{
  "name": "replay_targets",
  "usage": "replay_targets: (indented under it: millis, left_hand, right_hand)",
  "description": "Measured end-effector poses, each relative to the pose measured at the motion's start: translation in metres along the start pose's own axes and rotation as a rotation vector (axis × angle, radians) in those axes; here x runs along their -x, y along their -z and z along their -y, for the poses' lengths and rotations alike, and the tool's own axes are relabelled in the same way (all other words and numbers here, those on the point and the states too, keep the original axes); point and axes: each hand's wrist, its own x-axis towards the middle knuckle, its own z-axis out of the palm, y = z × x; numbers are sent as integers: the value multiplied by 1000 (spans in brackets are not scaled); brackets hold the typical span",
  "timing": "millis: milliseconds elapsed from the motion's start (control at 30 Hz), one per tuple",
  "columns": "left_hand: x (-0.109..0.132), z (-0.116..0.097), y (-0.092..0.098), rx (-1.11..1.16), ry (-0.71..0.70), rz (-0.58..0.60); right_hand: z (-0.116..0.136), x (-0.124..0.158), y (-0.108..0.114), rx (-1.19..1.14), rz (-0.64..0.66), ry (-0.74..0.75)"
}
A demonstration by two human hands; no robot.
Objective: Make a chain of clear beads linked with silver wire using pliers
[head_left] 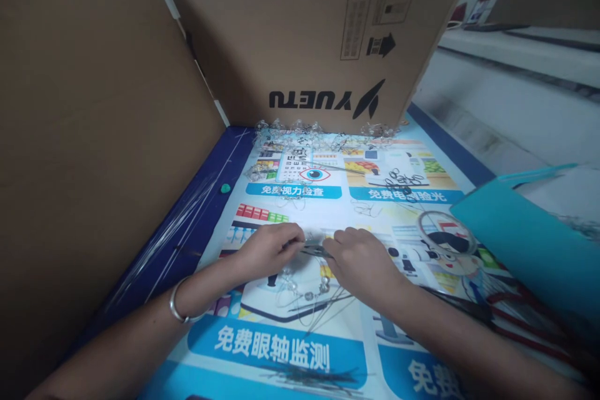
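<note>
My left hand is closed in a pinch over the printed sheet, with a silver bangle on its wrist. Facing it, my right hand has its fingers curled shut. A short, thin grey metal piece spans the gap between the two hands; blur hides its exact kind, and both hands seem to grip it. Just below lie a looped wire with clear beads and several thin straight wires.
Cardboard panels stand behind and at left. Beaded wire loops line the back. Dark wire rings, a round clear dish, a turquoise box and a red-handled tool lie at right. A wire bundle is in front.
</note>
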Motion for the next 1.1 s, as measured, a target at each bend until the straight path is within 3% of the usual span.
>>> replay_targets:
  millis: [233, 1100]
  left_hand:
    - [0, 0, -6, 8, 25, -75]
    - [3, 7, -8, 39, -79, -12]
  right_hand:
    - [2, 0, 2, -7, 11, -6]
    - [-1, -1, 3, -14, 40, -2]
